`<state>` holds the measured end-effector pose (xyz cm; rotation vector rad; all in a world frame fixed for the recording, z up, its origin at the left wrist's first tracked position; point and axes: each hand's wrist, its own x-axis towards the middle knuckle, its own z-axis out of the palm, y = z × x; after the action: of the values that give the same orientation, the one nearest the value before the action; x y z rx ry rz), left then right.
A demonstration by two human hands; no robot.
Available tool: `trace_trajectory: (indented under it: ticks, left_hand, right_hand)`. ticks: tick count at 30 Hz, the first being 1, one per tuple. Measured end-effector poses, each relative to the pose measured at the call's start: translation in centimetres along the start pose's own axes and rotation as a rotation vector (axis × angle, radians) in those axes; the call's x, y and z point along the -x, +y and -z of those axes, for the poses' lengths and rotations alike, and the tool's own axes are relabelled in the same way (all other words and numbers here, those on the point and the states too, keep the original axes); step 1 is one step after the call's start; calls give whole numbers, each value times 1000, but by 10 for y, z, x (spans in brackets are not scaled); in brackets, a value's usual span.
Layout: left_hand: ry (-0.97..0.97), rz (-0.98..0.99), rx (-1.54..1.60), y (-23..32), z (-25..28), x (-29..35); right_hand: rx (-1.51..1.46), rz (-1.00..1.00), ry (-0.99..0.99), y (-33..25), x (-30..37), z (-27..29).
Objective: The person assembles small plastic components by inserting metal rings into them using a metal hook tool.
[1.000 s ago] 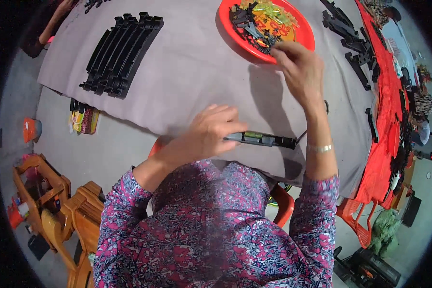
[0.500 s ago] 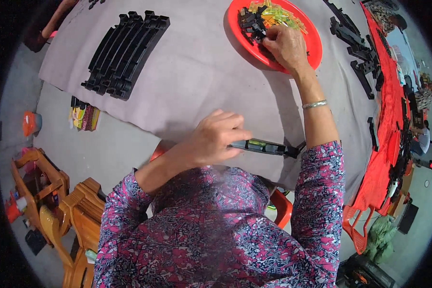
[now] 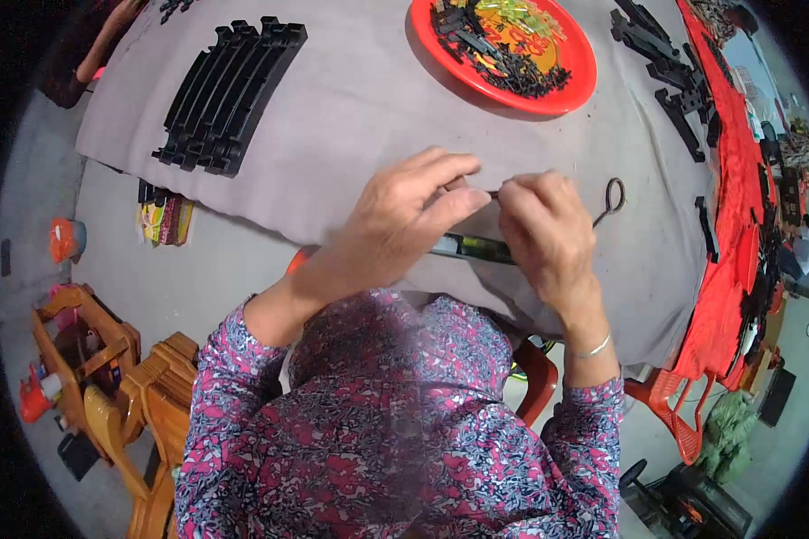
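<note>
My left hand (image 3: 413,205) is closed, with thumb and forefinger meeting my right fingertips at a small dark piece (image 3: 494,195). Curled fingers of my right hand (image 3: 548,229) pinch that piece from the other side; most of it is hidden. Just below both hands lies a narrow black plastic strip (image 3: 476,247) with a yellow-green insert. Its left end passes under my left hand and its right end behind my right hand. A thin metal ring-ended tool (image 3: 613,195) sticks out beyond my right hand; whether that hand holds it, I cannot tell.
A red plate (image 3: 562,101) of small black, yellow and orange pieces stands at the far right. Several curved black strips (image 3: 229,94) lie side by side at the far left. More black parts (image 3: 665,63) lie along the right edge. Wooden chairs (image 3: 144,395) stand at the left.
My right hand has left the plate and come back toward me, meeting my left hand above the strip. My left hand has risen slightly. The ring-ended tool now shows beside my right hand.
</note>
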<state>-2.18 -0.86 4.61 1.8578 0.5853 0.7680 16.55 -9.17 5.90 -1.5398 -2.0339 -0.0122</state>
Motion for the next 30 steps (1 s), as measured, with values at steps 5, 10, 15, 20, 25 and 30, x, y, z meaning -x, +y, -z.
trace_trajectory:
  ticks: [5,10,15,20,25,30]
  left_hand:
    - [-219,288,237,-2,-8,-7]
    - [-218,300,349,-2,-8,-15]
    - [-216,285,303,6,-14,-15]
    - [-260,180,218,-3,-17,-11]
    - [-174,-163,-176,-23,-4,2]
    - [-138,-291,-424,-36,-10,12]
  right_hand:
    - [-15,-12,148,-4,19,-4]
    - [-375,-352,247,2,25,-5]
    - [-759,-765,202,-7,30,8]
    - [-863,-1030,132,-14,32,16]
    - [-708,-1063,86,-14,49,10]
    - [-752,-1088,17,-18,43,-3]
